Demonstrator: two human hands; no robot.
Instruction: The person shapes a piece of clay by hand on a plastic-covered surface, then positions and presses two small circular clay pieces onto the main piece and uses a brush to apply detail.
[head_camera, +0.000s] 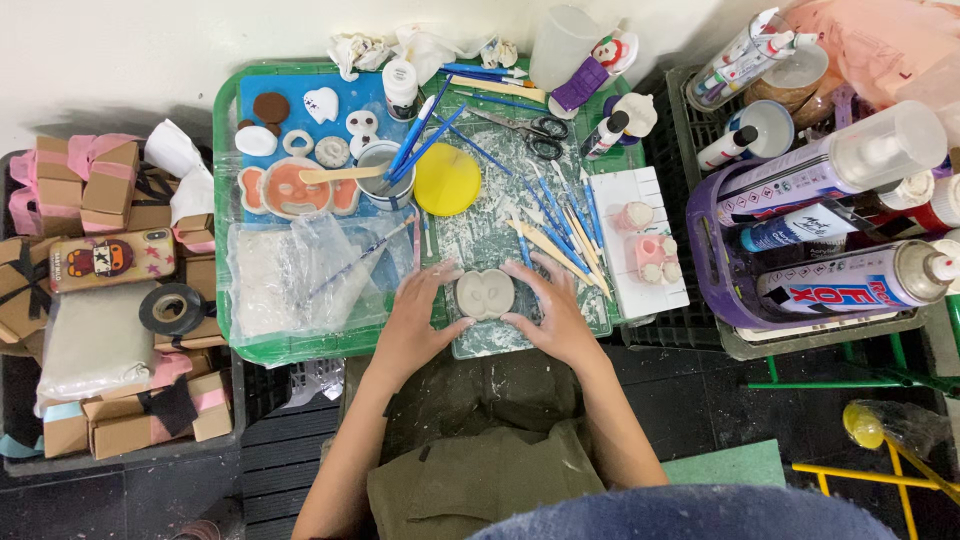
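Both your hands are around one small pale clay piece (486, 294) with two hollows, which lies on the clay-smeared work board (480, 225) at the near edge of the green tray (226, 200). Your left hand (418, 320) presses its left side and your right hand (556, 320) its right side, fingers curled close and touching it, so you hold it between them. Several wooden modelling sticks (555, 245) lie just beyond your right fingers, and a yellow round lid (447, 179) sits farther back.
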